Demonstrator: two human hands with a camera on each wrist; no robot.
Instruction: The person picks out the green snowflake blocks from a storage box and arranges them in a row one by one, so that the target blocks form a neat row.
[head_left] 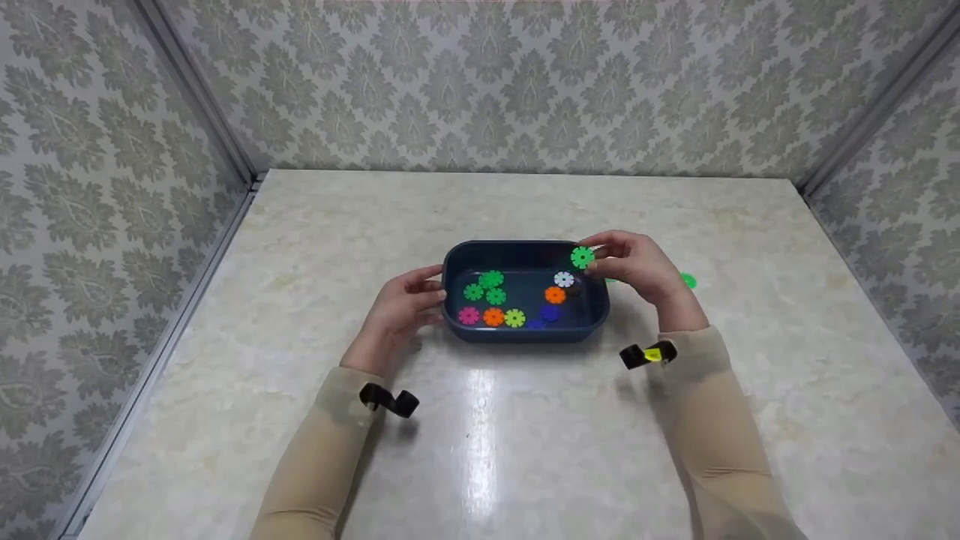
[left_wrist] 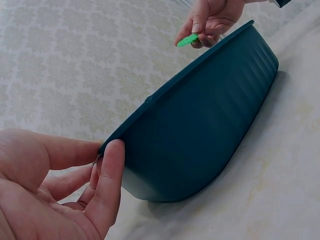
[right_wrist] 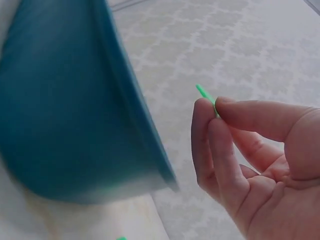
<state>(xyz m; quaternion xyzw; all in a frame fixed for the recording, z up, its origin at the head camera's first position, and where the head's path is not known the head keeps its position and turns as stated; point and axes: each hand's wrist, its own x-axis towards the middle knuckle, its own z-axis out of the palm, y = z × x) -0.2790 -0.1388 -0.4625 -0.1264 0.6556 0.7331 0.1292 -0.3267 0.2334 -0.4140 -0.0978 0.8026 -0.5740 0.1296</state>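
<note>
A dark blue plastic tub [head_left: 525, 335] stands on the table with several notched, flower-shaped plastic discs in it. At the tub's left end, my left hand [head_left: 401, 304] grips the rim, a finger lying against the outer wall [left_wrist: 190, 130]. Over the right end, my right hand [head_left: 637, 266] pinches a green disc [head_left: 583, 257] between thumb and fingertips. In the right wrist view this green disc [right_wrist: 206, 95] shows edge-on, apart from the tub. Inside lie green discs [head_left: 491, 280], a pink disc [head_left: 469, 316], orange discs [head_left: 493, 317], a yellow-green disc [head_left: 514, 318], a white disc [head_left: 564, 279] and blue discs [head_left: 550, 313].
Another green disc [head_left: 688, 280] lies on the table [head_left: 525, 450] beyond my right wrist, partly hidden by it. A sliver of green shows between the tub and the right hand. Patterned wall panels [head_left: 487, 82] border the table at the back and sides.
</note>
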